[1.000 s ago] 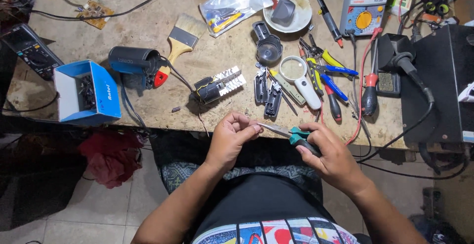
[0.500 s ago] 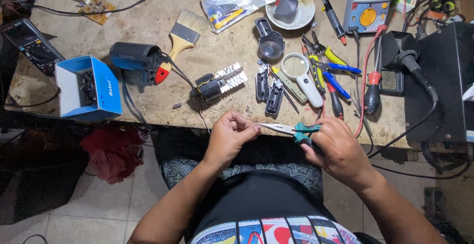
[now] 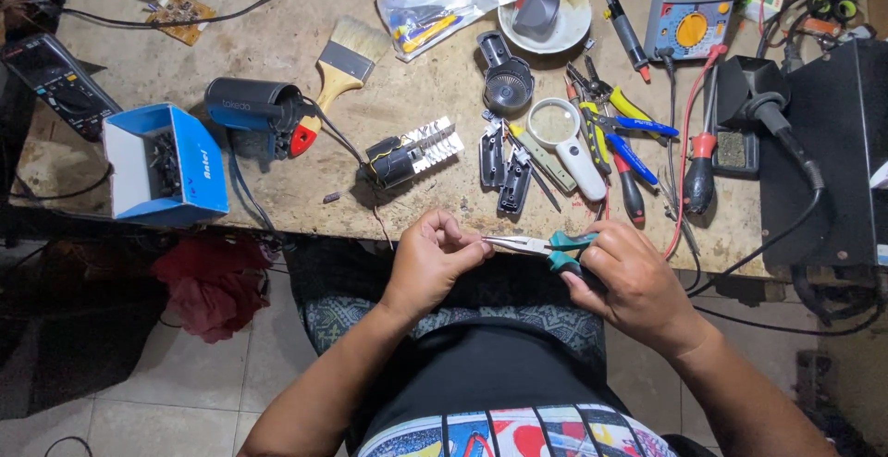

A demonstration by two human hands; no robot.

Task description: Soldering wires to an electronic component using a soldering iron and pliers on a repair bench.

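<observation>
At twelve o'clock from our hands the workbench (image 3: 305,31) carries a magnifying glass (image 3: 564,133), black plastic casings (image 3: 507,168) and a small motor with a silver heat sink (image 3: 413,153), none of them between us and the work. At ten o'clock stands an open blue and white box (image 3: 166,163), and at one o'clock lies a grey meter with a yellow dial (image 3: 691,4). Our right hand (image 3: 634,281) is closed around the green handles of the long-nose pliers (image 3: 532,244), just before the bench edge, with the long axis running from three to nine o'clock and the tip pointing at nine, where our left hand (image 3: 435,258) pinches something too small to tell.
</observation>
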